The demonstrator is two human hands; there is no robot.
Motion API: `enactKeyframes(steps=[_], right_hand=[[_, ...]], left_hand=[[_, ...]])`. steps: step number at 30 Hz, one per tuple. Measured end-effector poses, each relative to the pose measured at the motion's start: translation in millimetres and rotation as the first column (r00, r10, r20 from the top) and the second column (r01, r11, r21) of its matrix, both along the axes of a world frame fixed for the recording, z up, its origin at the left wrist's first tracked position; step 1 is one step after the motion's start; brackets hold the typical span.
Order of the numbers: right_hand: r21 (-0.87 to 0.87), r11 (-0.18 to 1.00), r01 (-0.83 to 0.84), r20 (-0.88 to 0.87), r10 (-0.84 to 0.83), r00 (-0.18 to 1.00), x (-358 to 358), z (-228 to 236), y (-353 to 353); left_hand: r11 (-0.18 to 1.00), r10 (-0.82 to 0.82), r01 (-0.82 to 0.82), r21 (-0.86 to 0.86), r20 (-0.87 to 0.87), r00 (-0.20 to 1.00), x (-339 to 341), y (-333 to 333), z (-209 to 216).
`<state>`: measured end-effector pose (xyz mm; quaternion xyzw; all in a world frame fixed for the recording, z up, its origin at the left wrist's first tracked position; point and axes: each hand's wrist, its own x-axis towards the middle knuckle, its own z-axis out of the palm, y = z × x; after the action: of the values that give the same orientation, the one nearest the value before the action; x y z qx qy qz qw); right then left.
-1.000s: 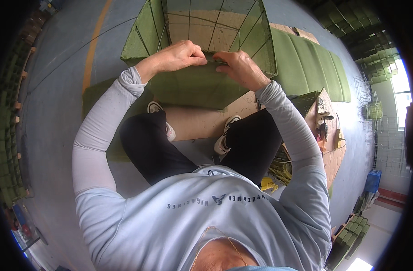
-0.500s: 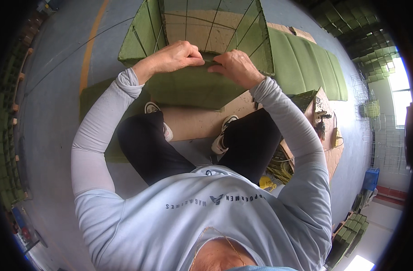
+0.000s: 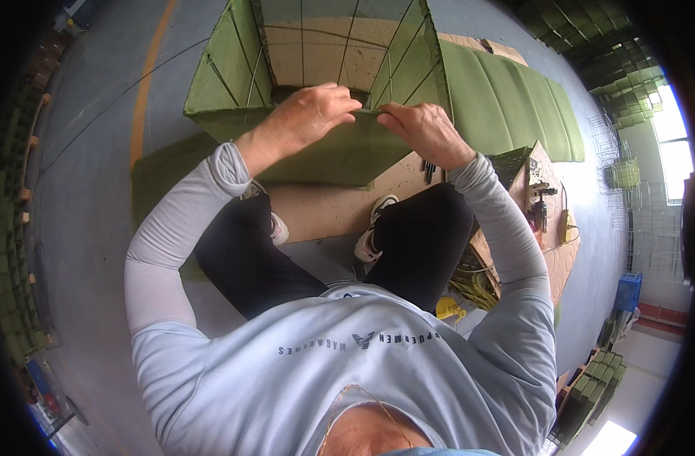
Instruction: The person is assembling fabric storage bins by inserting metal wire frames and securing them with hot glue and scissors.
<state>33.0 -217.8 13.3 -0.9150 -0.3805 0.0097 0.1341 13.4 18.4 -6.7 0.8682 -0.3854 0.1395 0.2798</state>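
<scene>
In front of me stands an open wire-framed box lined with green fabric, thin rods crossing its walls. My right hand pinches the top edge of the fabric on its near side, right of the middle. My left hand is just left of it, over the same edge, with thumb and fingers closed together. Whatever lies between those fingertips is hidden or too small to name. A dark gap shows behind the edge between the two hands.
The box rests on a brown board before my shoes. Green padded fabric lies to the right. Nearer, a wooden stand holds small metal parts and a yellow piece. Green stacks line the left side.
The box has shifted slightly left and down in view. My right hand has moved right and lower along the edge. My left hand has turned and moved slightly right and lower.
</scene>
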Motion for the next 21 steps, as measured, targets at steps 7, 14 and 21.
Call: enactKeyframes(steps=[7,14,21], right_hand=[[-0.057,0.998,0.029,-0.416,-0.050,0.908,22,16,3],[0.374,0.904,-0.205,0.545,-0.036,0.837,-4,-6,25],[0.229,0.973,0.021,0.222,-0.073,0.972,-16,-9,41]], left_hand=[[0.999,0.042,-0.024,0.040,-0.526,0.849,16,1,21],[0.997,0.046,0.003,0.072,-0.667,0.743,25,5,19],[0.968,0.079,-0.060,-0.244,0.067,0.995,-8,-10,0]])
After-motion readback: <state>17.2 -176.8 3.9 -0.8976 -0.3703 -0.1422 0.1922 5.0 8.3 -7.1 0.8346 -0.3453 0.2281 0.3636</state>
